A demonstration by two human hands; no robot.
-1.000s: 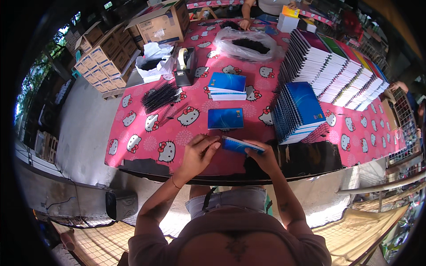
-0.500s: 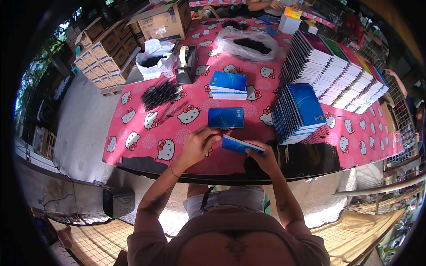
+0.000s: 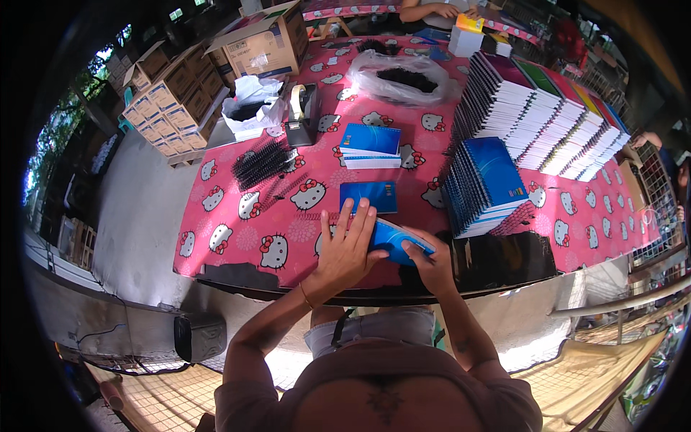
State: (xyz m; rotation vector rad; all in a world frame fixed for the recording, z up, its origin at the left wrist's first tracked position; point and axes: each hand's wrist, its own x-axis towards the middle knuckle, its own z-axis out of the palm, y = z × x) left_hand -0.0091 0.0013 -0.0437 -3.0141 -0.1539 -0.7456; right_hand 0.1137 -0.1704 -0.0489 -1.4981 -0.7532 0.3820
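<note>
At the far left of my head-camera view, beyond the bench [image 3: 222,162], small brown cartons [image 3: 169,108] stand stacked on a pallet. The bench wears a pink cover printed with white cartoon cat heads. On its left part I see a crumpled white plastic bag [image 3: 263,114], a pile of black binding coils [image 3: 260,164] in front of it, and a large brown carton [image 3: 265,50] behind. Just right of the bag stands a black tape dispenser [image 3: 301,126].

Near the middle of the front edge is the left hand [image 3: 345,247], its fingers straight and spread wide, its thumb against the left end of a blue booklet [image 3: 394,243]. Behind these fingers, a second blue booklet [image 3: 374,193] lies flat; farther back sits a short stack of blue booklets [image 3: 370,144]. The first booklet is tilted, near the front edge, and the right hand [image 3: 432,259] grips its right end, thumb on top. Toward the back, a clear plastic bag [image 3: 360,72] surrounds more black coils [image 3: 409,79].

To the right, I see a stack of blue spiral notebooks [image 3: 497,173], then tall rows of spiral notebooks [image 3: 558,119] with purple, green, red, yellow and blue covers.
</note>
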